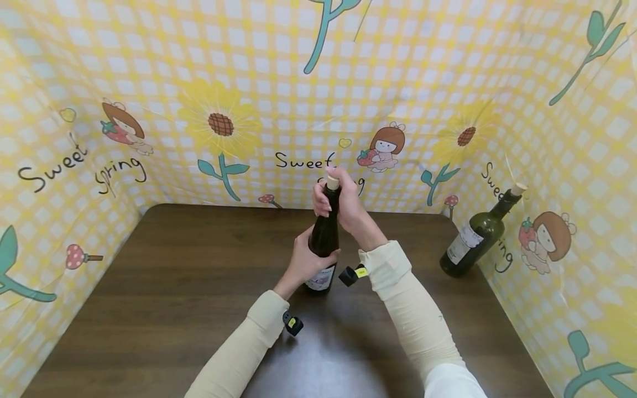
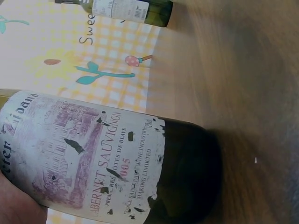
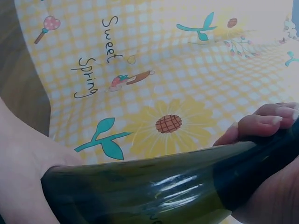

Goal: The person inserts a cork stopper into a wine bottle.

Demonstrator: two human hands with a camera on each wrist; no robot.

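Observation:
A dark green wine bottle (image 1: 324, 235) stands nearly upright at the middle of the table. My left hand (image 1: 303, 261) grips its body, with the thumb across the front just above the label. Around the neck curl the fingers of my right hand (image 1: 351, 205), whose thumb is up at the pale cork (image 1: 332, 182) in the mouth. The left wrist view shows the bottle's worn white label (image 2: 93, 158), marked Cabernet Sauvignon. In the right wrist view, the bottle's shoulder (image 3: 149, 191) lies between both hands.
A second corked wine bottle (image 1: 470, 243) stands at the right side of the dark wooden table (image 1: 199, 265), close to the cloth. Yellow checked cloth (image 1: 298, 99) with flowers and figures walls in the back and both sides.

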